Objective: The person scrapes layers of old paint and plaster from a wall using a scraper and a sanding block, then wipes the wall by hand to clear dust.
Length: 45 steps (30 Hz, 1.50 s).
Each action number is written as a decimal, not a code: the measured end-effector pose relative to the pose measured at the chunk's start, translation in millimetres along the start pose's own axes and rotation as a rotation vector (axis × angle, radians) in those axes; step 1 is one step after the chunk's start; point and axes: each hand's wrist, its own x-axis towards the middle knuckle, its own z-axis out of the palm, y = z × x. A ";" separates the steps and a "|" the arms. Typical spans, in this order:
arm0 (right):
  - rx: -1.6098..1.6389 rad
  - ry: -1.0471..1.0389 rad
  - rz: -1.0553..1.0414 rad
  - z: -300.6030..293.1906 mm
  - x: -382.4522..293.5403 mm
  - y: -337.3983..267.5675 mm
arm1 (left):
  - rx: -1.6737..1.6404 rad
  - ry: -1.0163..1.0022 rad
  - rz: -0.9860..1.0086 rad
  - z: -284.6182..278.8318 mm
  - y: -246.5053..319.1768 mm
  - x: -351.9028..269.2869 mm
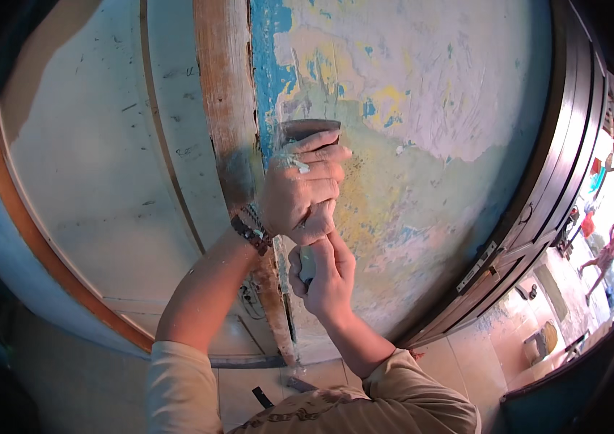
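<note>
A wide-bladed scraper [309, 128] stands with its blade edge against the peeling painted wall [426, 195]. My left hand [307, 182] wraps over the tool just below the blade, its fingers pointing right and white paint flakes stuck to its back. Under it, my right hand [330, 276] grips the greenish handle [307, 261]. Most of the tool's middle is hidden by the fingers. Blue, yellow, green and pale pink layers show on the wall, with a blue strip [270, 49] running along its left edge.
A worn wooden door frame [228, 87] rises left of the hands, beside a pale panelled door [95, 179]. To the right, a dark wooden door [540, 190] borders a bright opening where a person [606, 252] is visible. A dark flat piece [262, 397] lies on the tiled floor [233, 388].
</note>
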 end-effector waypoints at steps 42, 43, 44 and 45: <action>0.045 -0.060 0.025 23.1 19.3 -47.4 | -0.044 0.086 -0.030 -13.1 -20.3 37.8; 0.043 -0.060 0.026 22.5 18.9 -47.2 | -0.060 0.107 -0.040 -14.2 -21.8 40.7; 0.044 -0.058 0.024 21.2 18.2 -45.6 | -0.026 0.122 -0.016 -13.7 -20.1 40.9; 0.045 -0.054 0.020 18.0 17.7 -43.6 | -0.028 0.122 -0.016 -8.8 -16.3 36.0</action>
